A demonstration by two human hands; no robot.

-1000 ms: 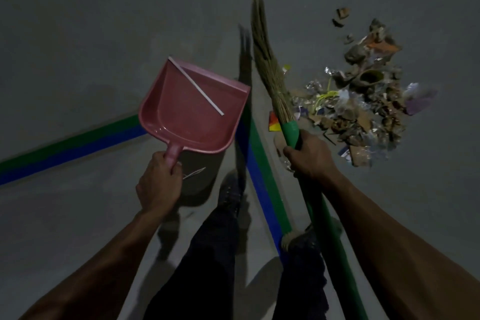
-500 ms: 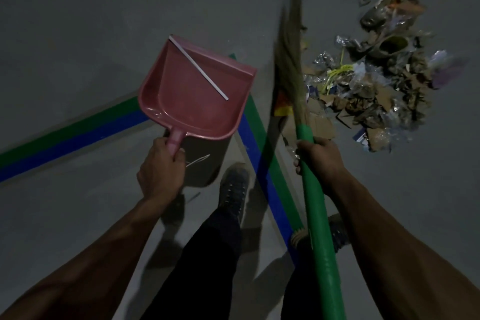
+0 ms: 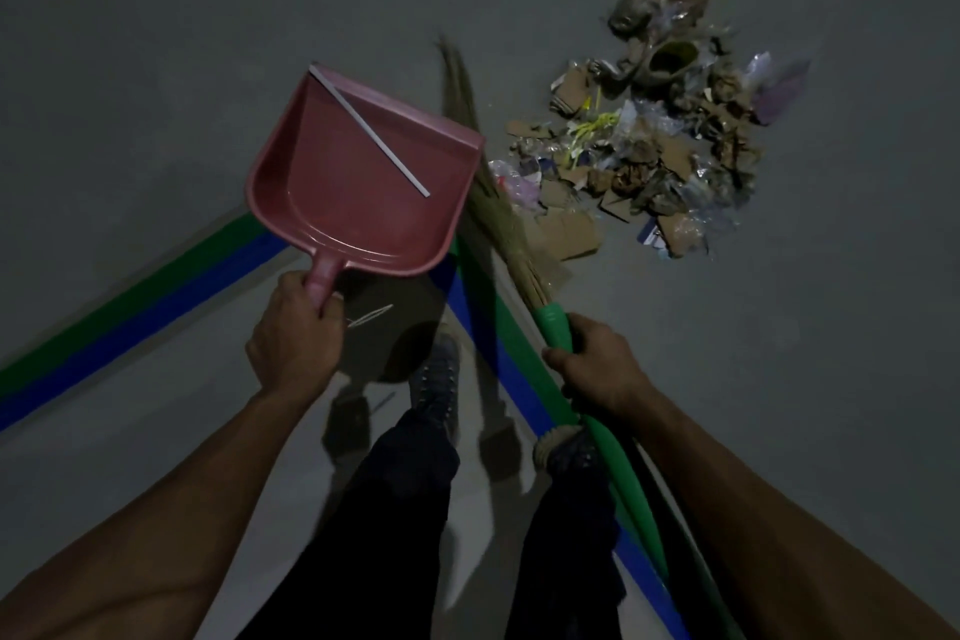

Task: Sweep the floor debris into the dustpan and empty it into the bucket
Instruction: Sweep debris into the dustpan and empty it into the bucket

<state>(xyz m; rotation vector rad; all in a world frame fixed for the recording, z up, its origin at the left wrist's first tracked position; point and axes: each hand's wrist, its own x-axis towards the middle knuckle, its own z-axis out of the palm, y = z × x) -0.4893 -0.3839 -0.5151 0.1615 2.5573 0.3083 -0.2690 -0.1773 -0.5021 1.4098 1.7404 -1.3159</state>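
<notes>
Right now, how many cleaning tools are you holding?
2. The pink dustpan is in the left hand, lifted off the floor; the broom is in the right hand, bristles beside the debris pile.

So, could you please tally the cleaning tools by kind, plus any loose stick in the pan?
Dustpan, pink, in the left hand: 1
Broom, green-handled, in the right hand: 1
White stick in the pan: 1
Total: 3

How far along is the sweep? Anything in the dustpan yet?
Early. The debris pile is heaped on the floor, unswept. The left hand holds the pink dustpan aloft, containing only a white stick. The right hand grips the broom. No bucket in view.
</notes>
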